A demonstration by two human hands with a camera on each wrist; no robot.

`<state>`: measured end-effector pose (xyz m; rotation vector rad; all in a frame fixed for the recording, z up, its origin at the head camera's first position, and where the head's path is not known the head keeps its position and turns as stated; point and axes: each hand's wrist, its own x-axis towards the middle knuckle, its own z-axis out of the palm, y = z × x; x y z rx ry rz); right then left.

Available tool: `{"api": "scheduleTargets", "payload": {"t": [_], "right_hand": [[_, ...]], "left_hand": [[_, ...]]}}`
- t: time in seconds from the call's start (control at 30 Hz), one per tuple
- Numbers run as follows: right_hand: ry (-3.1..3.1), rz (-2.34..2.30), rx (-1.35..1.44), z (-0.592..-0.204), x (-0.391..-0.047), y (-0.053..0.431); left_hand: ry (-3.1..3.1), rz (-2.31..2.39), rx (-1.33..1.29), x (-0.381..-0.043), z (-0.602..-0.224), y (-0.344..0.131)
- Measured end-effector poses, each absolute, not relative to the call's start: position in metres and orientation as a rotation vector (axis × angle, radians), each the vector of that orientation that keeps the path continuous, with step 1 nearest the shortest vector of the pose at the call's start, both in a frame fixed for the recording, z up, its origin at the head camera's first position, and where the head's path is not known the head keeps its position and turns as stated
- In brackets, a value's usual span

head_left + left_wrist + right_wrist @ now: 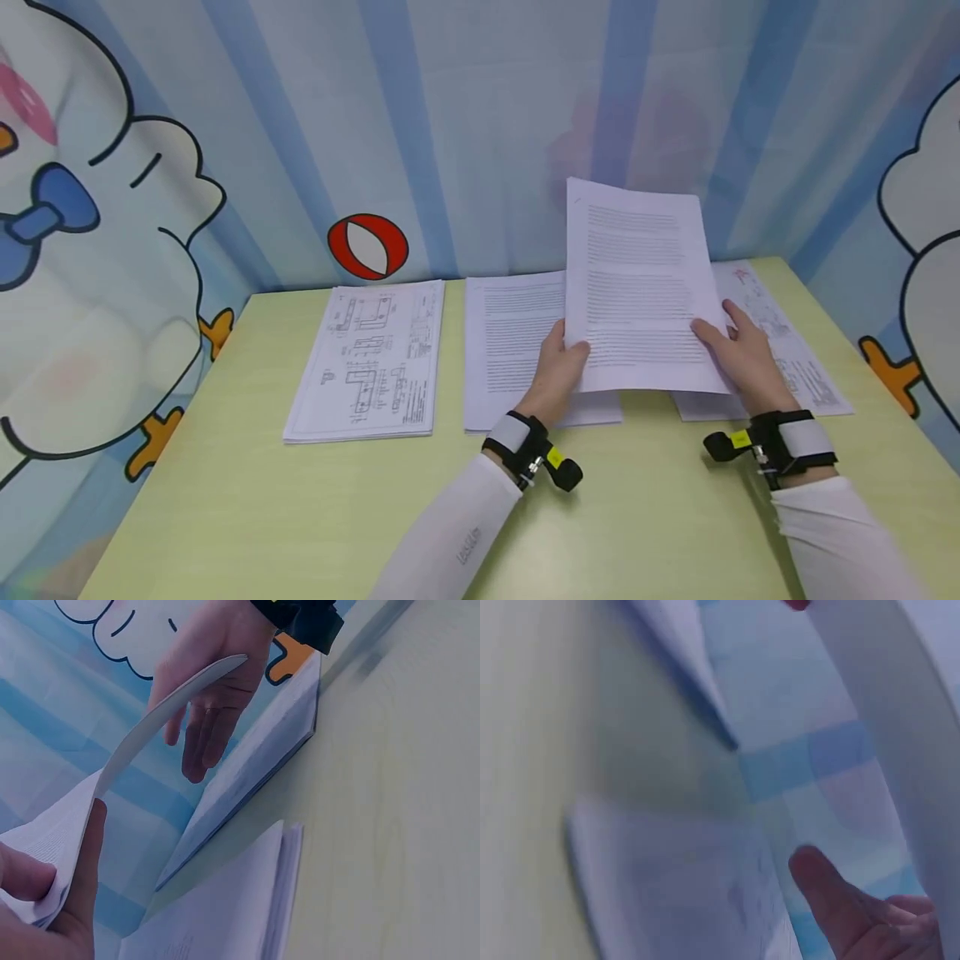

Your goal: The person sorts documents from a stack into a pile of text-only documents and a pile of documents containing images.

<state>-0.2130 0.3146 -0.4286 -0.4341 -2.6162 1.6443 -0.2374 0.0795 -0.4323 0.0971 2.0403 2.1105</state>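
Observation:
A sheaf of printed sheets (641,275) stands tilted up above the table, lines of text facing me. My left hand (558,375) pinches its lower left edge, thumb on the printed side, fingers behind. In the left wrist view the sheaf bows between my hands. At its right edge is my right hand (746,358), thumb over the front, its other fingers (202,742) extended beyond the paper. Behind the held sheaf, a stack of text pages (517,342) lies partly hidden. A stack of drawing sheets (802,350) lies beneath my right hand.
Another stack of technical drawings (382,358) rests at the left of the pale yellow table (360,517). A blue striped curtain (480,125) with cartoon prints hangs right behind the table's back edge. Both wrists carry strapped devices.

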Motion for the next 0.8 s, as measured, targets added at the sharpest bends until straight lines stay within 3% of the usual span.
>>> {"api": "scheduleTargets", "payload": {"t": [0.33, 0.8], "right_hand": [[-2.386, 1.934, -0.321, -0.404, -0.211, 0.263], [-2.592, 1.777, -0.343, -0.423, -0.225, 0.206]], "left_hand": [[2.077, 2.133, 0.278, -0.233, -0.421, 0.018], [2.335, 1.703, 0.092, -0.238, -0.427, -0.066]]}}
